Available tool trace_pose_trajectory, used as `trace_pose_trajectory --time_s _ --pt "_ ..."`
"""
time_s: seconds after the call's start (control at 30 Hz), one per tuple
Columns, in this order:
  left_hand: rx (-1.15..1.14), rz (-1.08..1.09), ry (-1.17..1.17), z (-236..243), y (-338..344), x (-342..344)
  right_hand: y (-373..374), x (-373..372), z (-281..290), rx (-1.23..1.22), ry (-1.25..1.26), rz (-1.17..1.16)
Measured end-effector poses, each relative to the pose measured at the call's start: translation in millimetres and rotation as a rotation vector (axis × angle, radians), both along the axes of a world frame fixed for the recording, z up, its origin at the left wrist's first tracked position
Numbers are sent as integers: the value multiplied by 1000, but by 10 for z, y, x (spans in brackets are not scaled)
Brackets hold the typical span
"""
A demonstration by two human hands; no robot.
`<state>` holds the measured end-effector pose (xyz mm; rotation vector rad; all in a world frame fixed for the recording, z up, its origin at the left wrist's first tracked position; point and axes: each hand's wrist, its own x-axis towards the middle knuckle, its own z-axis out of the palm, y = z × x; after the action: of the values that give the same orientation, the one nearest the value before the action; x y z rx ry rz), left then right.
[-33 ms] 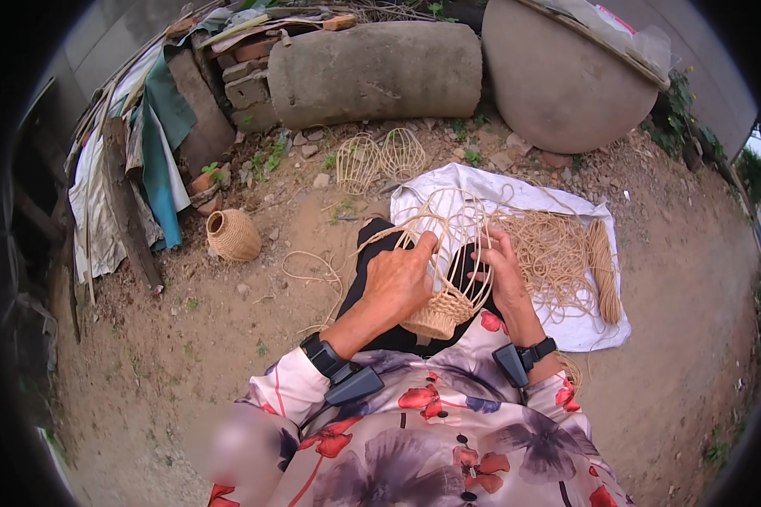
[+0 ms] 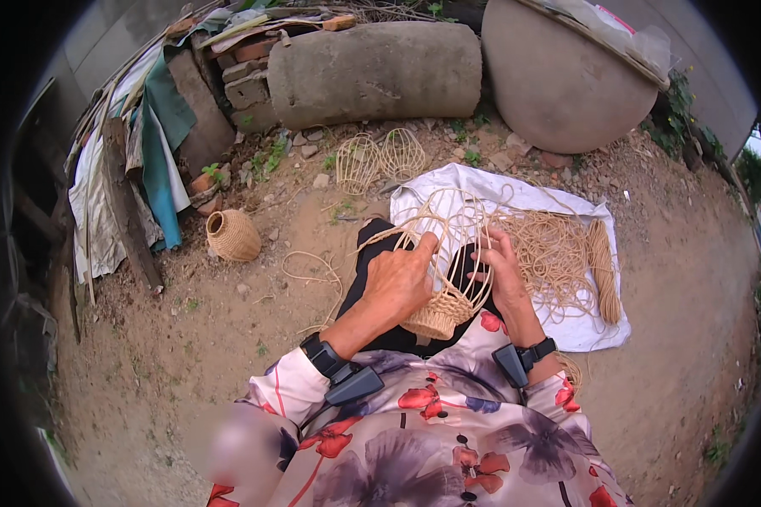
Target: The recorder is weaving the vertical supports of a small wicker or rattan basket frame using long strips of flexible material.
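A partly woven basket [image 2: 438,318] rests over my lap, its closed base toward me and its bare ribs curving up and away. My left hand [image 2: 400,275] is closed on the basket's left side, with a strand of cord [image 2: 379,238] running out past its fingers. On the right side, my right hand [image 2: 503,269] has its fingers curled around the ribs. Woven rows cover only the lower part near the base; above them the ribs stand open. Part of the left side is hidden behind my left hand.
Loose tan cord [image 2: 550,258] lies heaped on a white sack [image 2: 596,338] at the right, beside a bundled hank [image 2: 602,275]. A finished woven jar-shaped basket [image 2: 235,237] lies at the left. Two bare rib frames [image 2: 358,163] stand ahead, before a concrete cylinder [image 2: 376,72].
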<state>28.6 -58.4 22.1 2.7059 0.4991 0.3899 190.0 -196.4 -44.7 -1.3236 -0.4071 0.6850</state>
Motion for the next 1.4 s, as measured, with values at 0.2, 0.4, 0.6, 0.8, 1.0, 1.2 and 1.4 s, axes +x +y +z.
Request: trace_pose_trajectory --time_s 0.2,0.4,0.6,0.8,1.0,1.2,1.4 --pt "-631 -34 -291 -125 88 -79 -30 -1 -16 2 24 -15" --pt "-886 176 -501 -323 159 -223 -40 25 -58 11 43 3" --pt "-455 329 -323 -520 367 -446 -50 90 -148 14 2 -5" --pt "-984 276 -251 -576 624 -523 -75 84 -88 28 65 30" --pt "-1657 -46 -404 -409 648 -324 -65 103 -149 44 76 38" --pt "-990 106 -220 -457 467 -104 -64 82 -140 47 68 25" --pt "-508 26 -378 -561 367 -14 -94 -45 -68 -395 -992 -329"
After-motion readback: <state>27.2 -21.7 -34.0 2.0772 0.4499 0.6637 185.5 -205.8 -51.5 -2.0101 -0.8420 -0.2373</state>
